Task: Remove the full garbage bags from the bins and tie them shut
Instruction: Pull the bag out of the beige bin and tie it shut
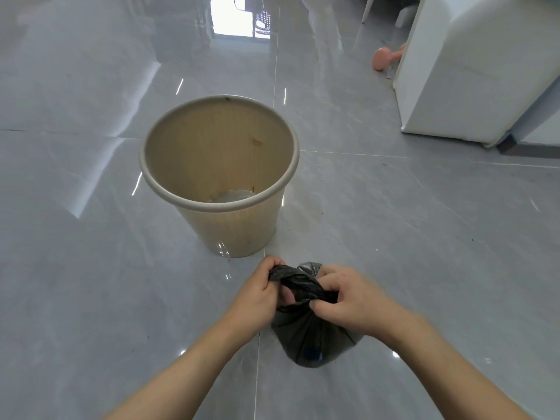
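A beige round bin (169,189) stands upright on the floor with no bag in it; only stains show inside. In front of it a small black garbage bag (309,338) hangs above the tiles with its neck twisted. My left hand (260,295) grips one twisted strand of the bag's top. My right hand (348,301) pinches the other strand close to the neck. The two strands cross between my hands. The bag's belly is partly hidden by my right wrist.
Glossy grey floor tiles (91,268) spread all around. A white appliance or cabinet (472,74) stands at the right rear, with a pink object (383,57) on the floor beside it. A bright doorway reflects at the back.
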A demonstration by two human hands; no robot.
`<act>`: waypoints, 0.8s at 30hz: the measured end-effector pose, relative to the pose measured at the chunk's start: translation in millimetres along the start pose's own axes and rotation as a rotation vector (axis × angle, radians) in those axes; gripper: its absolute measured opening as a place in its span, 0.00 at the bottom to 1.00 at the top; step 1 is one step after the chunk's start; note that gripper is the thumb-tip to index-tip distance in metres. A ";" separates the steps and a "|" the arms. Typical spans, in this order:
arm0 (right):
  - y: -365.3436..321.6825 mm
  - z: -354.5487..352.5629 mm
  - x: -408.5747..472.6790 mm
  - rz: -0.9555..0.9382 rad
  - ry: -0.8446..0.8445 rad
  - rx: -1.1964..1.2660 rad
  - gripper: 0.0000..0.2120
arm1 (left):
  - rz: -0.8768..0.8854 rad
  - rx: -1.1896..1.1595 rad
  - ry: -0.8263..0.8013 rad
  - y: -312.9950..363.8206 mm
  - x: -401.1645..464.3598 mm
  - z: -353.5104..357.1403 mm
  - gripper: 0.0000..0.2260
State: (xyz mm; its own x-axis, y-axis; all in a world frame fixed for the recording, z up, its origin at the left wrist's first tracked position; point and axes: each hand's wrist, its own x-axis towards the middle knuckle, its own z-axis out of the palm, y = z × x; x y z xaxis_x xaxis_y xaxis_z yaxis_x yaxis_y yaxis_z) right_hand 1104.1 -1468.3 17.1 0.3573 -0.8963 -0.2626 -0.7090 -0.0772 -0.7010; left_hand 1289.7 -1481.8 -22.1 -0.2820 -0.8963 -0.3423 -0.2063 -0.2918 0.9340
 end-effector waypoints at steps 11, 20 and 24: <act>7.9 12.4 0.9 -0.084 0.302 -0.567 0.08 | -0.288 0.032 -0.038 5.1 6.9 -6.6 0.10; 11.1 11.8 -5.0 -0.356 0.405 -0.632 0.06 | -0.288 0.076 0.114 6.1 12.7 -5.7 0.11; 10.2 13.1 -7.2 -0.482 0.456 -0.549 0.09 | -0.246 0.050 0.096 7.8 13.2 -5.2 0.11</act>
State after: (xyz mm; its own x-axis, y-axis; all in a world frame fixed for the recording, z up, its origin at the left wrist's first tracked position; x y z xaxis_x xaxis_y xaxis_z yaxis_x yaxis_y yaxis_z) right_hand 1102.3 -1456.9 3.2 0.4992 -0.7902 0.3556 -0.7784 -0.5892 -0.2167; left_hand 1289.2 -1497.6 -18.7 -0.1276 -0.8288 -0.5448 -0.3045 -0.4900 0.8168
